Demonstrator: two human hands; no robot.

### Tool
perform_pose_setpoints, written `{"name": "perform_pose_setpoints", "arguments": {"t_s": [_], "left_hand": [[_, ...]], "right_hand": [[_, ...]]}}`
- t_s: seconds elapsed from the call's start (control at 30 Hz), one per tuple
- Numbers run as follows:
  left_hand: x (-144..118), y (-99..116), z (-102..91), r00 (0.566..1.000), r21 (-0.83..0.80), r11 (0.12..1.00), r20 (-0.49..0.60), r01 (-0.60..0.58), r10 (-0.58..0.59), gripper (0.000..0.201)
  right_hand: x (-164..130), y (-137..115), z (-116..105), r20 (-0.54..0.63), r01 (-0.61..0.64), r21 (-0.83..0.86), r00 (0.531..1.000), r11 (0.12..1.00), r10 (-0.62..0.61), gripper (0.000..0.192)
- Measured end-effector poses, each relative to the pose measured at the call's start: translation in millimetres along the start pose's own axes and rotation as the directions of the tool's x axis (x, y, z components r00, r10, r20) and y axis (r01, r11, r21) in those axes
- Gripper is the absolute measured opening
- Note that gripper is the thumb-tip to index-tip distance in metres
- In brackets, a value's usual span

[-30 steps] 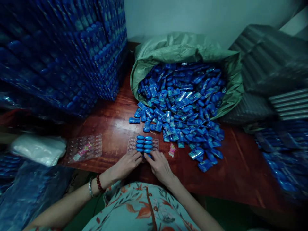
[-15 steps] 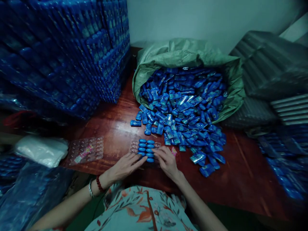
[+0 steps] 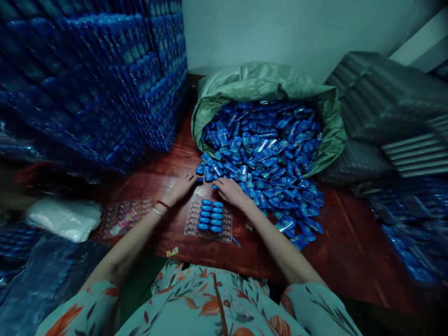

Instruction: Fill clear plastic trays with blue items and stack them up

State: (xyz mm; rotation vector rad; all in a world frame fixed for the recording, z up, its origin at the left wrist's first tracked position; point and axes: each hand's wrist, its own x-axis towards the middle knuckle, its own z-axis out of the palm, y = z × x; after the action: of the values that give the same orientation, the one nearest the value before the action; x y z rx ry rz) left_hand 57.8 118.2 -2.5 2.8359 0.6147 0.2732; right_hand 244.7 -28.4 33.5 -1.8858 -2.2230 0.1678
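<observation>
Tray (image 3: 209, 219) lies before the sack (image 3: 266, 84), stacked packs (image 3: 105, 79) left.

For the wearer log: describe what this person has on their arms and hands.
Both forearms are bare. The left hand has a red beaded bracelet and a thin silver bangle at the wrist; the right hand wears nothing. Short pale-green sleeves carry orange-red flowers and leaves.

At your fingers (image 3: 191, 179) lie glossy blue packets (image 3: 259, 154), spilling from a pale green sack (image 3: 252, 81) beyond them. Below your fingers, blue capsules (image 3: 211, 216) fill a clear tray (image 3: 192, 219) on the reddish-brown table (image 3: 350, 242). Your sleeves (image 3: 308, 303) show orange flowers.
</observation>
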Motion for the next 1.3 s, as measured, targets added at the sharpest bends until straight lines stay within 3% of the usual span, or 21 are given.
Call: {"name": "perform_pose_setpoints", "arguments": {"t_s": [0.07,0.13,0.17,0.2,0.23,0.3,0.37,0.5,0.63,0.73,0.87,1.0,1.07,1.13,1.23,1.3], "left_hand": [[-28,2,0.3,0.991,-0.109,0.990,-0.094,0.085,-0.096,0.037],[-66,8,-3.4,0.947,-0.245,0.950,-0.203,0.195,-0.247,0.033],[-87,13,-6.6,0.919,-0.285,0.927,-0.236,0.245,-0.316,0.032],[-108,21,-10.6,0.878,-0.346,0.889,-0.265,0.299,-0.399,0.030],[-127,30,-14.9,0.844,-0.387,0.861,-0.288,0.330,-0.452,0.027],[-157,54,-22.6,0.830,-0.426,0.856,-0.331,0.292,-0.448,0.020],[-174,80,-26.0,0.855,-0.417,0.884,-0.360,0.212,-0.375,0.018],[-172,120,-15.4,0.926,-0.363,0.930,-0.332,0.048,-0.178,0.032],[-159,122,0.2,0.952,-0.296,0.951,-0.305,-0.085,-0.010,0.040],[-154,116,3.2,0.963,-0.220,0.957,-0.235,-0.188,0.135,0.038],[-149,116,-0.6,0.968,-0.143,0.962,-0.124,-0.233,0.217,0.036],[-145,124,-0.5,0.972,-0.109,0.967,0.025,-0.231,0.235,0.036],[-146,128,2.1,0.970,-0.086,0.968,0.050,-0.235,0.240,0.037],[-148,129,3.7,0.969,-0.066,0.967,0.013,-0.247,0.248,0.040],[-147,121,-1.1,0.959,-0.051,0.964,-0.129,-0.261,0.253,0.040],[-136,107,-8.9,0.947,-0.075,0.965,-0.225,-0.252,0.230,0.037]], "right_hand": [[-33,-1,-5,-0.198,-0.133,0.280,0.961,0.951,0.193,0.031],[-74,-10,-6,-0.329,-0.247,0.543,0.817,0.803,0.474,0.033],[-95,-19,-6,-0.344,-0.267,0.630,0.746,0.729,0.571,0.036],[-113,-30,-4,-0.337,-0.269,0.689,0.703,0.673,0.626,0.035],[-130,-42,-1,-0.312,-0.261,0.728,0.696,0.634,0.646,0.032],[-151,-70,8,-0.267,-0.240,0.758,0.734,0.607,0.625,0.021],[-157,-94,21,-0.282,-0.206,0.752,0.758,0.626,0.588,0.015],[-146,-114,42,-0.394,-0.104,0.609,0.821,0.787,0.413,0.025],[-137,-109,40,-0.335,-0.024,0.266,0.935,0.964,0.115,0.030],[-130,-108,29,-0.205,-0.010,0.034,0.979,0.999,0.017,0.030],[-118,-114,21,-0.146,-0.017,-0.109,0.989,0.994,0.001,0.025],[-115,-118,22,-0.245,-0.100,-0.134,0.967,0.986,0.065,0.024],[-118,-119,24,-0.298,-0.110,-0.106,0.952,0.988,0.074,0.026],[-123,-118,26,-0.316,-0.101,-0.052,0.945,0.994,0.079,0.027],[-128,-106,27,-0.322,-0.071,0.100,0.941,0.992,0.099,0.030],[-125,-86,26,-0.379,-0.116,0.207,0.906,0.971,0.189,0.030]]}}
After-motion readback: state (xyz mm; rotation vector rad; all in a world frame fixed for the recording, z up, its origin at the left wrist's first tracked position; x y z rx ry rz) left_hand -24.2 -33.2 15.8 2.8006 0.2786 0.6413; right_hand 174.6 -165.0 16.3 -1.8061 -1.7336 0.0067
